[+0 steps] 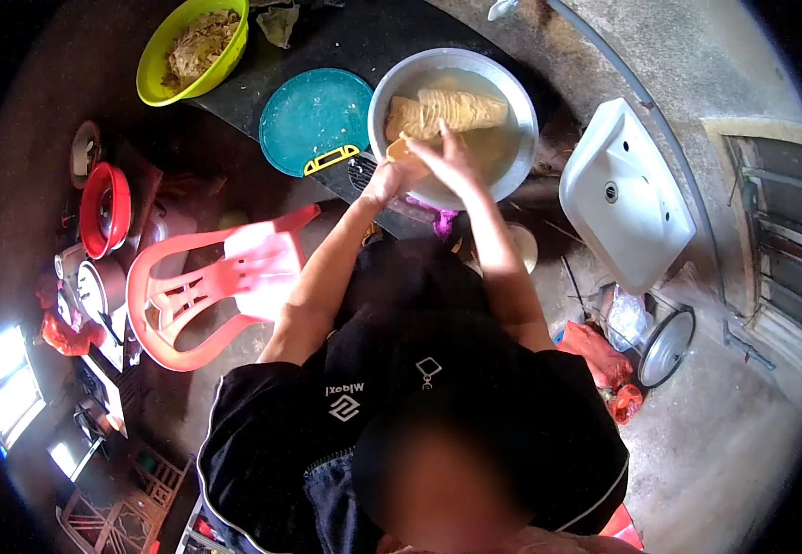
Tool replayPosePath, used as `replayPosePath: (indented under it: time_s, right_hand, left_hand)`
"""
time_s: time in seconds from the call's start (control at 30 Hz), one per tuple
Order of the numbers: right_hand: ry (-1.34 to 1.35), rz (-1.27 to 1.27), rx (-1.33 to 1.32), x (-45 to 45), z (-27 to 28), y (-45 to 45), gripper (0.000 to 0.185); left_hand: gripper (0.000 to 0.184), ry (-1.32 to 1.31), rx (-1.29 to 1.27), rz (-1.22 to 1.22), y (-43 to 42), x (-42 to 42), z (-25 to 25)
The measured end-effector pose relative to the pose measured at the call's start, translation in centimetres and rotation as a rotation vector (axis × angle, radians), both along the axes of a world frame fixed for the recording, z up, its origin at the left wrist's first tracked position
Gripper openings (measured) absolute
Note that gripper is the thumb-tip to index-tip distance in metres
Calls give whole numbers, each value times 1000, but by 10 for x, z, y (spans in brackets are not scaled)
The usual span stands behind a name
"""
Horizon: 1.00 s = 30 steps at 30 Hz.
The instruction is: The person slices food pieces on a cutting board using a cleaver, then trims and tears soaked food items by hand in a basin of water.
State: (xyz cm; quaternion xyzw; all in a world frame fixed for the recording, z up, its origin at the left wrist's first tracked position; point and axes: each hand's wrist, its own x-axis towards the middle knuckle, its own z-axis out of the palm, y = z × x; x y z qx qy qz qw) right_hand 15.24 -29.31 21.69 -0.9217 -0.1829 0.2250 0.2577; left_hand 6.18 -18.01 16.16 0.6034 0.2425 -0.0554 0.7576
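Note:
A large metal basin (pixel 523 138) on the dark table holds cloudy liquid and pale yellow ridged pieces (pixel 464 109), which look like bamboo shoots. At the basin's near left rim, my left hand (pixel 390 177) is closed on a smaller yellowish piece (pixel 401 150). My right hand (pixel 449 159) reaches over the near part of the basin, its fingers touching or just beside that piece; whether they grip it cannot be made out. Left of the basin lies a round teal cutting board (pixel 313 115) with a yellow handle.
A green bowl (pixel 236 46) of shredded pieces stands at the table's far left. Below the board is a pink plastic chair (pixel 262 263). A white sink (pixel 604 157) is at the right, with a red bag (pixel 595 355) and round metal lid (pixel 667 346) below it.

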Motion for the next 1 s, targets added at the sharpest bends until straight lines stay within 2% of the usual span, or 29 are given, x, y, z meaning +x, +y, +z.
replayPosePath:
  time_s: [0.03, 0.1, 0.17, 0.2, 0.23, 0.3, 0.4, 0.5, 0.53, 0.6, 0.67, 0.7, 0.73, 0.8, 0.83, 0.9, 0.93, 0.97, 1.0]
  right_hand:
    - [-222, 44, 153, -9, -25, 8, 78]
    - [-387, 35, 273, -9, -47, 12, 55]
    - [-69, 2, 150, 7, -8, 13, 39]
    - [62, -158, 316, 13, -7, 9, 36]
    - [100, -301, 315, 32, -47, 5, 34]
    - [246, -574, 788, 51, -94, 4, 37]
    - [173, -672, 589, 71, -132, 0, 37]
    - [29, -694, 573, 74, -146, 2, 37]
    - [25, -691, 558, 68, -129, 7, 37]
    - [13, -686, 522, 59, -92, 12, 38]
    - [-11, -533, 514, 65, -79, 14, 39]
    - [-20, -455, 510, 64, -78, 15, 40]
    - [5, -412, 624, 62, -79, 17, 43]
    - [30, -342, 528, 51, -64, 16, 45]
    - [34, -305, 484, 49, -55, 15, 46]
    - [104, -156, 443, 51, -72, 9, 48]
    - [69, -121, 444, 48, -63, 10, 49]
    - [33, -87, 446, 44, -50, 10, 49]
    - [6, -81, 489, 44, -44, 7, 49]
  left_hand:
    - [23, -58, 145, -38, -2, 4, 2]
    - [24, -145, 395, -128, -5, 10, 9]
    - [25, -189, 480, -166, -7, 11, 12]
    - [24, -191, 429, -166, -7, 10, 12]
    - [24, -181, 375, -155, -9, 10, 13]
    - [24, -133, 253, -124, -13, 11, 14]
    - [25, 32, 17, -6, -17, 19, 28]
    - [27, -90, 303, -137, -8, 15, 1]
    - [29, -190, 513, -227, -4, 15, -8]
    - [28, -22, 230, -105, 3, 17, -24]
    - [27, 150, -78, -8, 9, 16, -15]
    - [33, 150, -193, -71, 17, 11, -17]
    - [40, 130, -355, -74, 22, 8, -8]
    - [62, 86, -692, -90, 31, 11, 24]
    - [62, 116, -798, -105, 34, 16, 38]
    - [57, -47, -437, -324, 23, 27, 27]
    - [50, 173, -563, -334, 20, 34, 20]
    - [42, 222, -546, -366, 19, 35, -20]
    - [37, -76, -258, -560, 14, 38, -27]
